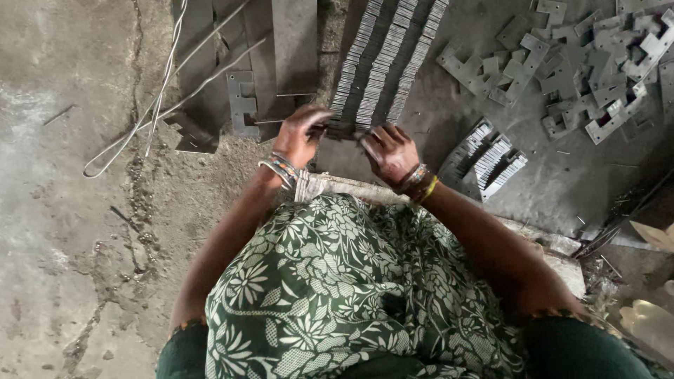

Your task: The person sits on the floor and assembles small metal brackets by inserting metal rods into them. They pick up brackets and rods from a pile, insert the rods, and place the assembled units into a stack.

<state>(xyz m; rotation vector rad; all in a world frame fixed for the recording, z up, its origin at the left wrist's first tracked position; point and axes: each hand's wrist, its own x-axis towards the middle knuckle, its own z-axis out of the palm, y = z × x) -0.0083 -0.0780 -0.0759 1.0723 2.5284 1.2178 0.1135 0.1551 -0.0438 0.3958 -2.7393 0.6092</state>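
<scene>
while both hands' fingers pinch the near end of the plate rows (382,67), left hand (300,135) and right hand (388,151) should press evenly to keep them aligned

- The long rows of stacked metal plates (382,63) run out past the top edge — how far they reach cannot be told.
- Their near ends are covered by the left hand (300,135) and the right hand (390,151), so the grip of the fingertips is hidden.
- The pile of loose cut metal pieces (597,77) is cut off at the top and right edges.
- The flat metal sheets (281,49) also leave the picture at the top.
- The pale shapes (649,319) at the lower right are cut by the edge — too unclear to name.
- The person's legs lie hidden under the green patterned cloth (351,295).
</scene>
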